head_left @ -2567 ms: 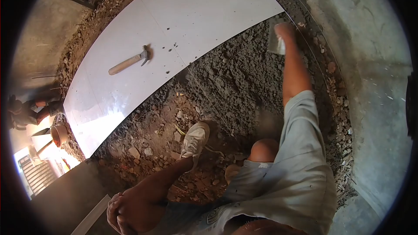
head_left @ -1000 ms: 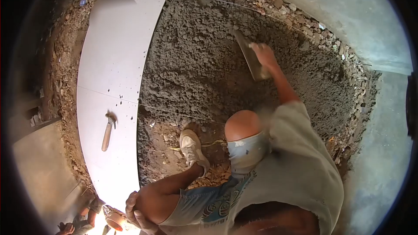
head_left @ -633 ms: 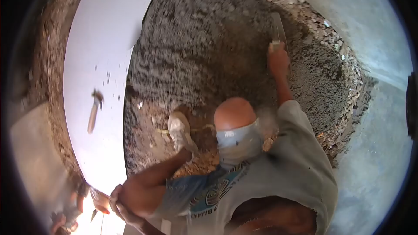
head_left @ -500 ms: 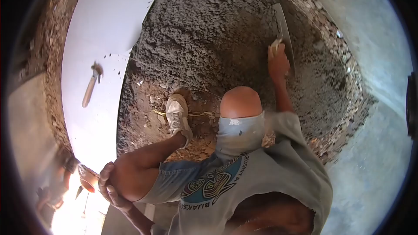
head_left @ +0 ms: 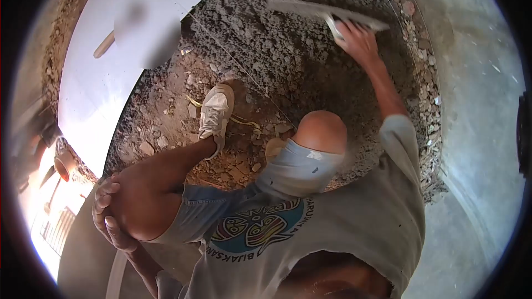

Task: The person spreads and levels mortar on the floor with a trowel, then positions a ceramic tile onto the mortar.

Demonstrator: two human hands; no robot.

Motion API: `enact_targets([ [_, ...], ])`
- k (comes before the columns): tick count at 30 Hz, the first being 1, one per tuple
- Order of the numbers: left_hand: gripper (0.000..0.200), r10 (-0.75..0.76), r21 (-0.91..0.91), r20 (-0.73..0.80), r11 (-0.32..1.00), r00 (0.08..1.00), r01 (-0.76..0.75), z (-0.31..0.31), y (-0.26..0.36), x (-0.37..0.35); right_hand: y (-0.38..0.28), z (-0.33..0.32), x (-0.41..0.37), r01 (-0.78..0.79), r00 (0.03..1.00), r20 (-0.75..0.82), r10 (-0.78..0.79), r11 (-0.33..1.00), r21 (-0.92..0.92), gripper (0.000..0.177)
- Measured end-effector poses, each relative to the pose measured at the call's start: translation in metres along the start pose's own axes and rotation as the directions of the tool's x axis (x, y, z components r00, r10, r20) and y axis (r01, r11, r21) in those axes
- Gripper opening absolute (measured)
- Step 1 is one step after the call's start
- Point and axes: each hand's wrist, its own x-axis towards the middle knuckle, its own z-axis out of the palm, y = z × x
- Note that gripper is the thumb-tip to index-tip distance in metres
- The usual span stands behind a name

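Observation:
My right hand [head_left: 359, 41] is closed round the handle of a long, flat finishing trowel [head_left: 299, 8]. The blade lies nearly crosswise over the rough, dark grey wet concrete [head_left: 260, 27], at the far right of it. My left hand [head_left: 108, 210] rests on my bent knee at the lower left, fingers laid over the kneecap and holding no tool.
A hammer [head_left: 104, 44] lies on the white panel [head_left: 88, 94], its head lost in a blurred patch. A thin string [head_left: 238, 65] crosses the ground. Gravel [head_left: 424, 55] borders the grey wall [head_left: 471, 77]. My shoe [head_left: 215, 112] stands on rubble beside a yellow strap [head_left: 246, 123].
The trowel has turned from nearly upright in view to nearly crosswise, and my right hand has moved farther forward. The view has shifted. My left hand stays on the knee.

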Motion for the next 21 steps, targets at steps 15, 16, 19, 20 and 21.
enact_targets([
  [15,0.042,-0.137,0.056,-0.19,0.987,0.972,0.15,-0.025,-0.002,-0.076,-0.005,-0.022,-0.065,0.179,0.748,0.612,-0.259,0.965,0.189,0.026],
  [16,0.042,-0.135,0.077,-0.19,0.985,0.972,0.152,-0.028,-0.002,-0.078,0.004,-0.034,-0.096,0.153,0.734,0.635,-0.24,0.97,0.19,0.026],
  [19,0.042,-0.152,0.126,-0.193,0.976,0.969,0.179,-0.031,-0.003,-0.08,0.026,-0.074,-0.179,0.036,0.781,0.61,-0.134,0.985,0.169,0.029],
  [20,0.042,-0.167,0.156,-0.198,0.967,0.966,0.199,-0.033,-0.002,-0.082,0.025,-0.088,-0.202,-0.039,0.812,0.583,-0.033,0.993,0.11,0.031],
  [21,0.042,-0.177,0.18,-0.189,0.961,0.966,0.211,-0.031,-0.004,-0.079,0.021,-0.096,-0.222,-0.128,0.83,0.552,0.078,0.99,0.052,0.032],
])
